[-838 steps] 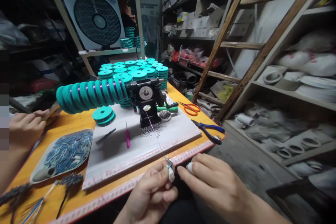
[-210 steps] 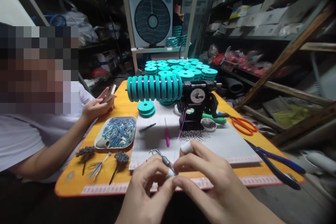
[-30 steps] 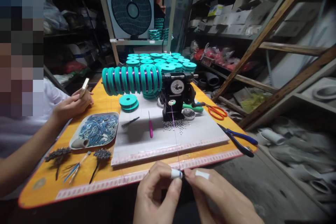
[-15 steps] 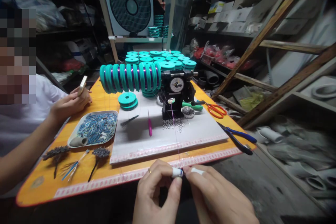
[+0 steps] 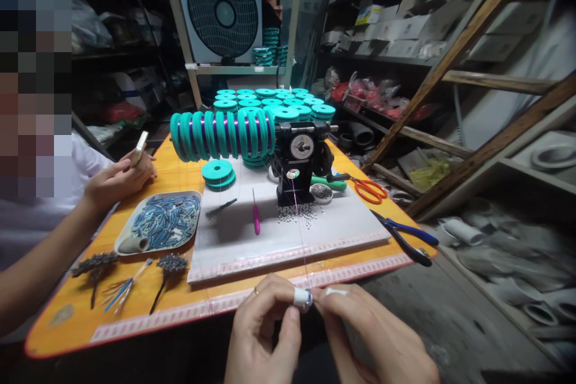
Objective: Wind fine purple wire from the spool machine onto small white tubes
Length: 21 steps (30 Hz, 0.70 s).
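Observation:
A thin purple fishing line (image 5: 299, 225) runs from the black winding device (image 5: 297, 159) down over the table edge to my two hands. My left hand (image 5: 265, 330), ringed, with white tape around the index finger, is curled and holds the line near that fingertip. Close against it, my right hand (image 5: 375, 333) pinches the line between thumb and index finger; white tape shows on it too. The very ends of the fingers hide what lies between them. Teal foam spools (image 5: 222, 134) sit in a row on the device's shaft. Small metal pieces (image 5: 299, 214) lie scattered below it.
Orange scissors (image 5: 369, 191) and blue-black pliers (image 5: 405, 237) lie right. A pink-handled needle tool (image 5: 256, 219) rests on the white board (image 5: 234, 252). A tray (image 5: 120, 246) of blue pieces stands left, beside a person's hand holding a phone (image 5: 140, 147). Wooden ladder (image 5: 450, 78) at right.
My left thumb has drawn back slightly to the left from the index fingertip. The right fingertips have shifted a little. The line still runs to both hands; the table things stay put.

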Each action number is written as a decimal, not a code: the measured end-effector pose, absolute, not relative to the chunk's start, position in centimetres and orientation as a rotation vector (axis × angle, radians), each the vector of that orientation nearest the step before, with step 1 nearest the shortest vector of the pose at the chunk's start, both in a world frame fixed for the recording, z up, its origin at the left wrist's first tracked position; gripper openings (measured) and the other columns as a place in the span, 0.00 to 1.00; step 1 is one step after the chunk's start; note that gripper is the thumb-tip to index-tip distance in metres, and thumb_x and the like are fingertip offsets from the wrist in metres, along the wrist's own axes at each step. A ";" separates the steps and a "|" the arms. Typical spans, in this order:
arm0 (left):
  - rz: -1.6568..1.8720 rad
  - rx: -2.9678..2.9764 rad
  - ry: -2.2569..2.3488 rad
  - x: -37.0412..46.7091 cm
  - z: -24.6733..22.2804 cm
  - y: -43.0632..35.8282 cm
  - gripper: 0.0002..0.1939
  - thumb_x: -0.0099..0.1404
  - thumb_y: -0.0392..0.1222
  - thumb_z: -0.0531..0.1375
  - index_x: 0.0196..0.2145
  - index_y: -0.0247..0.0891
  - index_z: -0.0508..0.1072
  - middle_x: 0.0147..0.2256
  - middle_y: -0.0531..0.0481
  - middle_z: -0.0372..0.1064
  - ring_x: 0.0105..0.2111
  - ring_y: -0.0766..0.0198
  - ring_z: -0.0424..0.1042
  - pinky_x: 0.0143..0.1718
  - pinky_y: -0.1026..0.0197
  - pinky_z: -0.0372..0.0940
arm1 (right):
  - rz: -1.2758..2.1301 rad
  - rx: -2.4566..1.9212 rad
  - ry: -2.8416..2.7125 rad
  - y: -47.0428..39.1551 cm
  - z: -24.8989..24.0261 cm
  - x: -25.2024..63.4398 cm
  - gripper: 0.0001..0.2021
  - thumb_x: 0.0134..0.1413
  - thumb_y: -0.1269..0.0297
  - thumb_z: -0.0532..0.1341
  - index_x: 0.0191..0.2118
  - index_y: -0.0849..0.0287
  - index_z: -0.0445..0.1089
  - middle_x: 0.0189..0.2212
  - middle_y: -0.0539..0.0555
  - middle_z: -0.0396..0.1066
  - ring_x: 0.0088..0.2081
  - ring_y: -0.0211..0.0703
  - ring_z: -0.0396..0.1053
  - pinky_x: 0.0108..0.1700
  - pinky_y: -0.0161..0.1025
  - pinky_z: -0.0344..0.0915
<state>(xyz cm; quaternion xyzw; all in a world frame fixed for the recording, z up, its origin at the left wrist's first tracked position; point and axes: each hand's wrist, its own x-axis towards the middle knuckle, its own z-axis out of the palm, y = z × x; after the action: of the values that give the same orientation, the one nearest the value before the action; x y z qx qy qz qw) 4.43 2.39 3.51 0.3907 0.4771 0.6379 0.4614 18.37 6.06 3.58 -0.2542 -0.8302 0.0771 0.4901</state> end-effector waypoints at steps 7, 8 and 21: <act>1.490 0.888 1.196 4.3 3.3 2.3 0.05 0.59 0.41 0.64 0.28 0.38 0.77 0.27 0.53 0.64 0.20 0.78 0.59 0.17 0.71 0.49 | 0.259 -0.610 -1.984 6.2 3.7 18.3 0.17 0.55 0.85 0.56 0.47 0.62 0.68 0.33 0.55 0.74 0.37 0.40 0.74 0.42 0.35 0.72; 1.479 0.882 1.196 4.3 3.2 2.3 0.06 0.59 0.42 0.64 0.28 0.38 0.77 0.28 0.54 0.64 0.18 0.79 0.56 0.16 0.71 0.48 | 0.264 -0.608 -1.982 6.2 3.7 18.3 0.17 0.55 0.85 0.56 0.47 0.62 0.68 0.33 0.55 0.74 0.37 0.40 0.75 0.42 0.35 0.72; 1.516 0.938 1.207 4.5 3.1 2.2 0.06 0.60 0.42 0.63 0.28 0.39 0.77 0.28 0.54 0.65 0.17 0.80 0.57 0.15 0.74 0.51 | 0.273 -0.630 -1.945 6.0 4.0 18.3 0.16 0.54 0.86 0.57 0.45 0.62 0.68 0.29 0.51 0.72 0.36 0.38 0.76 0.40 0.31 0.72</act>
<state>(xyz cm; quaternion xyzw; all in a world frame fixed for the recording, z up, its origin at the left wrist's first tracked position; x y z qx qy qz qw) 4.45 2.21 3.07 0.3835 0.4937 0.6200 0.4742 18.32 5.98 4.02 -0.2621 -0.8090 0.1137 0.5138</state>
